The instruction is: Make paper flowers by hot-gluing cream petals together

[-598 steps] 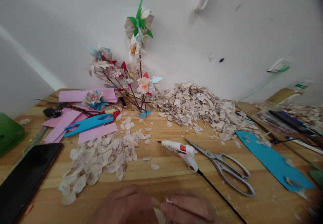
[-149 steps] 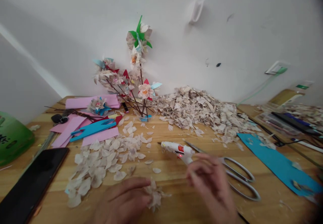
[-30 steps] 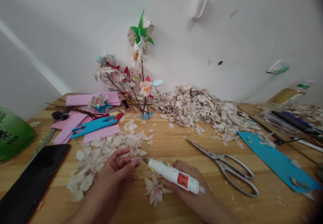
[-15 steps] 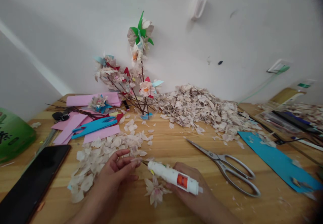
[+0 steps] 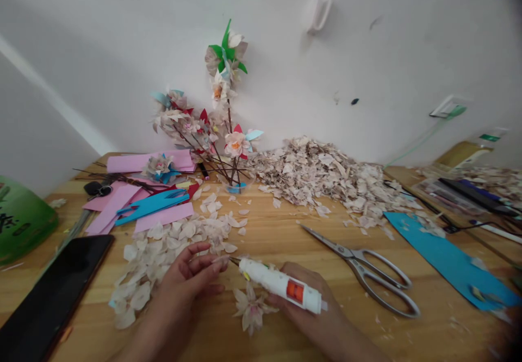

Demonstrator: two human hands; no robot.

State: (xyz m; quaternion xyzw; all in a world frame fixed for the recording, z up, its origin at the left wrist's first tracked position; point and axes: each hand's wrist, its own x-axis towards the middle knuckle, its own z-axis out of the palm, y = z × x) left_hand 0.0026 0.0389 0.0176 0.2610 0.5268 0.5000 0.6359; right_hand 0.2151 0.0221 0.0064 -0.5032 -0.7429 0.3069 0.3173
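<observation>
Between the thumb and fingers of my left hand is a small pale petal, pinched at its edge. My right hand is wrapped round a white glue gun with an orange-red window on its side. The gun's nozzle points left, and its tip is at or very near the petal; I cannot tell if they touch. Below the gun a pale flower with a pinkish middle lies on the wooden table. Loose petals spread out beside and behind my left hand.
Silver scissors lie to the right, near a blue sheet. A phone is at the left. Behind are coloured paper strips, flowers on twigs and a large petal heap against the wall.
Almost nothing differs. Both hands keep the same pose, with the nozzle still by the petal; the view has shifted very slightly.
</observation>
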